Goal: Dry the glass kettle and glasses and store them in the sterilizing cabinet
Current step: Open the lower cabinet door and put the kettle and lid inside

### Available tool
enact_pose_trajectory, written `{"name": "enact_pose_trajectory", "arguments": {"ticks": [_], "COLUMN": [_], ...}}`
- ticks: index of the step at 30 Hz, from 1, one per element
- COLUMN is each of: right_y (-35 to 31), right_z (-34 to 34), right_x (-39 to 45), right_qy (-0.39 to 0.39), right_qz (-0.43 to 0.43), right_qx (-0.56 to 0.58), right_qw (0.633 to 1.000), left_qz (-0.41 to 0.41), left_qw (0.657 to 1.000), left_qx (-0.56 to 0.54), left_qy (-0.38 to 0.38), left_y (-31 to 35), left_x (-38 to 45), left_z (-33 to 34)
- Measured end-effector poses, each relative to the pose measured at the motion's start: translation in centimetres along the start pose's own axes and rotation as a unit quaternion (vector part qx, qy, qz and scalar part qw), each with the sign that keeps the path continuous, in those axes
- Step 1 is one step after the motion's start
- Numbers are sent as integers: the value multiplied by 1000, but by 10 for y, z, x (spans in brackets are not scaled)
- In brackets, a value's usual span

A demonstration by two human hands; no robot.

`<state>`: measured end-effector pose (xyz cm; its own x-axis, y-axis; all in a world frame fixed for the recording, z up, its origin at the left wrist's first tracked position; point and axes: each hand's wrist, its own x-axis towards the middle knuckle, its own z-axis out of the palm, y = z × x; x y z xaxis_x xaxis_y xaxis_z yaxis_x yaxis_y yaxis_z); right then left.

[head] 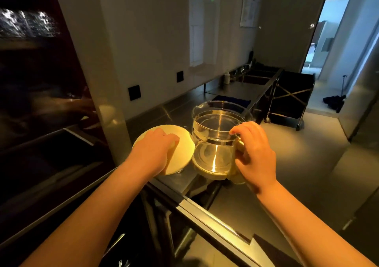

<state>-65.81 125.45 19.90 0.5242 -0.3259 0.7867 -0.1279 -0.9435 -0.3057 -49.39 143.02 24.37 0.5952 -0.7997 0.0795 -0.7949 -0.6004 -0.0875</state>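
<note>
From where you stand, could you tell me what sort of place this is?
Probably a commercial back-of-house pantry: a long stainless steel counter with sinks, and a service trolley by the doorway.
</note>
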Motion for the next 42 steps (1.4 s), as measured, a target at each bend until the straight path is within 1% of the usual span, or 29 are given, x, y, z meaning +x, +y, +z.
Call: {"name": "enact_pose_trajectory", "arguments": {"ticks": [7, 17, 20, 24, 27, 32, 35, 42], "right_y": [-30, -76, -91, -112, -125, -137, -142, -142], "right_z": [-9, -5, 4, 16, 24, 40, 47, 71], "right_x": [2, -5, -12, -22, -33, -55, -71, -117], "right_qy": [-32, -37, -48, -85, -95, -125, -127, -194], "right_qz": [-37, -85, -103, -130, -151, -172, -181, -165], "right_qx": [63, 167, 204, 249, 282, 294, 301, 307], "right_qw": [997, 982, 972, 956, 943, 932, 928, 917], "left_qz": [-101, -205, -241, -288, -325, -354, -367, -385], "left_qw": [994, 977, 969, 957, 944, 934, 929, 921], "left_qx": [-37, -57, -49, -20, 0, -5, -9, -27], "left_qy": [-7, -8, -9, -37, -52, -40, -49, -53], "left_y": [-14, -28, -33, -36, -36, -37, -37, -37], "left_x": [-53, -135, -163, -199, -222, -251, -264, -291], "left_z": [-11, -21, -15, -6, 1, 23, 40, 91]}}
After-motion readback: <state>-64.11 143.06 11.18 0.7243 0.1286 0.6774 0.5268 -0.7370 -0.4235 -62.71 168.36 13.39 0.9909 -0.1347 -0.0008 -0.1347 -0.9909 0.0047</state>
